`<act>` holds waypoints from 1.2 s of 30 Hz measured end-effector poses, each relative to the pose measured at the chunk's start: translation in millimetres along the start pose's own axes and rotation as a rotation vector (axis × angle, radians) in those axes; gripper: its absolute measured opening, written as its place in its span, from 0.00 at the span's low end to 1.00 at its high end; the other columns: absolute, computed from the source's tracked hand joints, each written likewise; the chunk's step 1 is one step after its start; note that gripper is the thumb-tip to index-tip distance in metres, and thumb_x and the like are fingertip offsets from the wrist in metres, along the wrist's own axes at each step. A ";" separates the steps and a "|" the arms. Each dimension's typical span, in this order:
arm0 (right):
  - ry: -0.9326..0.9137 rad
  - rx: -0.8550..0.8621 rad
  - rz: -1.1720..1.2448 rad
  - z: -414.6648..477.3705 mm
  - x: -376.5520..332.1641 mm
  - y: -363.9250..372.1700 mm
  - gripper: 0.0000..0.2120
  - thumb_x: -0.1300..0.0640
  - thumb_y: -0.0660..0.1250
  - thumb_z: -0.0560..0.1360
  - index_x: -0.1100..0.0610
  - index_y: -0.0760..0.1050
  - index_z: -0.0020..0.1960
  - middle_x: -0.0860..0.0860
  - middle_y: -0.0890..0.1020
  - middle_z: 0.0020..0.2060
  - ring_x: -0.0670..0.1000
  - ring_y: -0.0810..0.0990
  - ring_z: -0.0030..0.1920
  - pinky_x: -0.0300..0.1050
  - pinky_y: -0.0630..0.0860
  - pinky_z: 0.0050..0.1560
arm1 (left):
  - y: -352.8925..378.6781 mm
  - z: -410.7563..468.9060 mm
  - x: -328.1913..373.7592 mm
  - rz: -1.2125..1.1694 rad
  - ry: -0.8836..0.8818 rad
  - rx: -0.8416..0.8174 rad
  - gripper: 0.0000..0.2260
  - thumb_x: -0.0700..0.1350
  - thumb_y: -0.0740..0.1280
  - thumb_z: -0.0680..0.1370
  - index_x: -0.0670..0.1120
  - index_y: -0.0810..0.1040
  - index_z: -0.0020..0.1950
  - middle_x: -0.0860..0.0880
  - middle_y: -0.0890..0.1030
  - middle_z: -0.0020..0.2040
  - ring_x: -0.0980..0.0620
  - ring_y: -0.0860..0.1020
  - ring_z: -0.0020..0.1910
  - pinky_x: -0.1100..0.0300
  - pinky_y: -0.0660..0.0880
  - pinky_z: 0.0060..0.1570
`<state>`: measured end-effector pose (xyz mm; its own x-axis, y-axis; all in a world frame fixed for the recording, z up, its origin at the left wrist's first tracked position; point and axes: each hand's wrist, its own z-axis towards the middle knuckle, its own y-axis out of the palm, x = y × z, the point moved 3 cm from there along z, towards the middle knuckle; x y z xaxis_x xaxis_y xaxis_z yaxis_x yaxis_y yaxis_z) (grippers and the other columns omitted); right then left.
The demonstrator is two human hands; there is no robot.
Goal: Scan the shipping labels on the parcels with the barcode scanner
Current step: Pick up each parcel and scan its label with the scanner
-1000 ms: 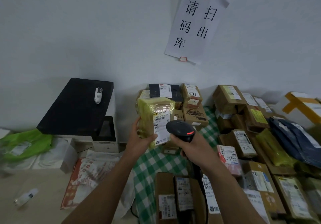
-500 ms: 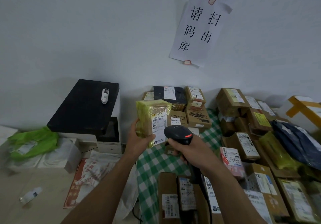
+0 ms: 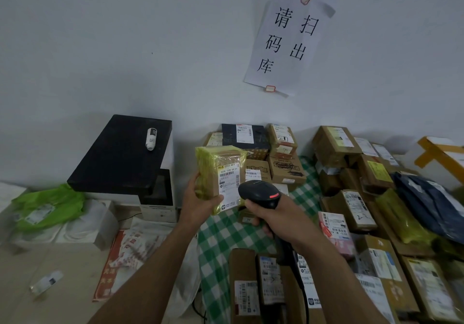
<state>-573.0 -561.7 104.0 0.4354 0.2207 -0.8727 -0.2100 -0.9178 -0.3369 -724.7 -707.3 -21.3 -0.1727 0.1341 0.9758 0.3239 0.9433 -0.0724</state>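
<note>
My left hand (image 3: pixel 198 204) holds a small cardboard parcel wrapped in yellow tape (image 3: pixel 217 173) upright above the table, its white shipping label (image 3: pixel 229 185) facing me. My right hand (image 3: pixel 273 219) grips a black barcode scanner (image 3: pixel 259 193) just right of and below the label; the scanner's head points at the label and a red light shows on its top. The scanner's cable (image 3: pixel 300 281) runs down past my right forearm.
Many labelled cardboard parcels (image 3: pixel 286 165) cover a green-checked cloth (image 3: pixel 226 233) ahead and to the right, with a dark blue bag (image 3: pixel 426 203). A black-topped printer (image 3: pixel 125 158) with a small white bottle (image 3: pixel 151 138) stands left. Green bag (image 3: pixel 47 205) and papers lie far left.
The parcel in my left hand has sunk a little and moved closer to the scanner. The scanner's head now overlaps the label's lower right corner.
</note>
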 end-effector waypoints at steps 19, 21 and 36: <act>0.101 0.140 0.134 -11.7 60.0 -14.7 0.07 0.49 0.73 0.79 0.51 0.82 0.54 0.55 0.87 0.43 0.48 0.78 0.32 0.46 0.76 0.37 | 16.4 -109.4 -74.7 -0.039 -0.462 -0.447 0.42 0.47 0.78 0.74 0.59 0.57 0.81 0.48 0.86 0.58 0.49 0.86 0.53 0.50 0.83 0.49; 0.127 0.161 0.157 -15.1 69.6 -17.6 0.09 0.49 0.74 0.79 0.54 0.83 0.51 0.60 0.86 0.44 0.51 0.78 0.34 0.50 0.76 0.39 | 30.6 -120.0 -82.7 0.008 -0.514 -0.536 0.43 0.47 0.78 0.75 0.59 0.55 0.81 0.49 0.85 0.60 0.51 0.86 0.52 0.56 0.83 0.44; 0.127 0.168 0.219 -15.4 70.4 -27.0 0.08 0.50 0.73 0.80 0.52 0.81 0.57 0.53 0.87 0.45 0.49 0.78 0.35 0.48 0.76 0.38 | 51.7 -89.5 -50.9 0.305 -0.390 -0.506 0.49 0.53 0.79 0.73 0.49 0.51 0.84 0.48 0.71 0.75 0.47 0.74 0.69 0.53 0.74 0.64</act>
<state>-523.2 -526.5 57.0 0.4673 -0.0294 -0.8836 -0.4485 -0.8692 -0.2083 -615.9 -692.5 -56.2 -0.2953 0.5585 0.7752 0.7874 0.6018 -0.1336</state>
